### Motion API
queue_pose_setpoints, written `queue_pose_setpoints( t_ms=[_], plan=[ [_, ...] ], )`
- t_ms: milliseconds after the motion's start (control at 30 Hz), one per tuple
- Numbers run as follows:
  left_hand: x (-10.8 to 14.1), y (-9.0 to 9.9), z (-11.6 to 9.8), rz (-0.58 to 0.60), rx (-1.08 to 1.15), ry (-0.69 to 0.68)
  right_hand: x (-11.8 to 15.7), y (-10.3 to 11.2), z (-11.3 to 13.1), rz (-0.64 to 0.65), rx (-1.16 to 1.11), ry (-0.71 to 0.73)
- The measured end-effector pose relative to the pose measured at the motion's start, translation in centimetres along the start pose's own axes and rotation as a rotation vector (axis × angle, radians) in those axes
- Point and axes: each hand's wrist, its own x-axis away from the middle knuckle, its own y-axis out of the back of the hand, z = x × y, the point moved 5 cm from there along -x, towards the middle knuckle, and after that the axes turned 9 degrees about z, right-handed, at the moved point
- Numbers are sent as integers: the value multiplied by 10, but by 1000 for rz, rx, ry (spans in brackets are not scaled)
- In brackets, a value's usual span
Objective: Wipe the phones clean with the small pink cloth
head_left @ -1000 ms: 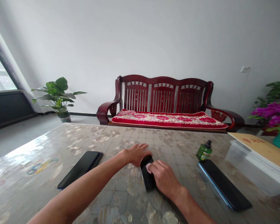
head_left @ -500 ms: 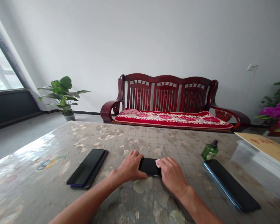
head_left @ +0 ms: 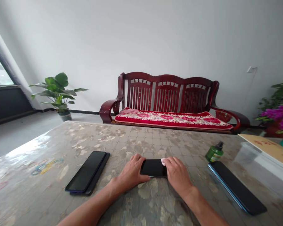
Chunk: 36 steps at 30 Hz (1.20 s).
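A black smartphone [head_left: 153, 168] lies screen up on the patterned tablecloth [head_left: 141, 138], turned sideways between my hands. My left hand [head_left: 133, 171] grips its left end, thumb along the near edge and fingers at the far edge. My right hand [head_left: 177, 172] is closed around a small pale pink cloth [head_left: 163, 161], pressed against the phone's right end. Most of the cloth is hidden under the fingers.
Stacked phones [head_left: 86, 172] lie on the left, near several coloured rubber bands [head_left: 43, 167]. To the right are a green bottle [head_left: 214, 153], a larger stack of phones [head_left: 237, 188] and a clear plastic box [head_left: 252, 169] under a tan board. A wooden bench [head_left: 167, 94] stands behind.
My right hand with the cloth has shifted slightly right along the phone's end, uncovering more of the screen. My left hand keeps its hold. The camera view has shifted a little.
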Motion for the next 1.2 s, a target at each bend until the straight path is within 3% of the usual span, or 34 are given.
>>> queue_pose_setpoints(
  t_ms=[100,367,633,900,1100,1200],
  plan=[
    [-5,0,2,2,3,-23,-5,-4,-1,-13,25,-10],
    [-12,-1,6,18,6,-67,-13,-8,32,-24,-199,163],
    [-17,2,8,4,-87,-26,-12,-4,-7,-12,-74,-19],
    [-23,4,12,3,-114,7,-16,-5,15,-14,-197,91],
    [-25,7,14,24,-133,50,-14,-3,-13,-19,-90,-24],
    [-26,7,14,25,-133,64,-14,-5,-13,-32,-79,-40]
  ],
)
